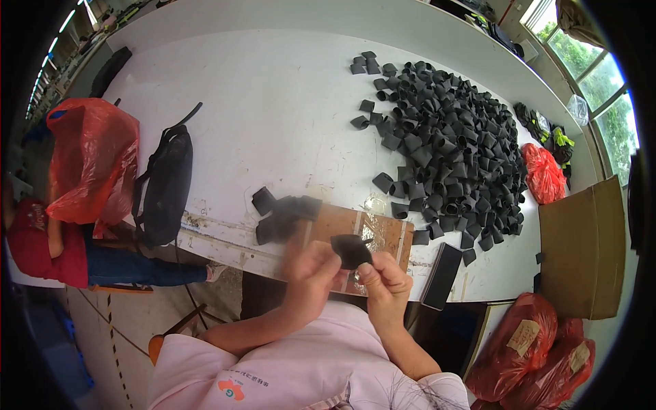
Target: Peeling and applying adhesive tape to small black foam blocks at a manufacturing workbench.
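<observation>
The right hand is nearly closed, pinching a small black piece with thumb and finger, low in the middle of the frame. The left hand is curled and blurry at the piece's left edge; one cannot tell if it grips. A brown board lies below. A big black pile fills the upper right.
</observation>
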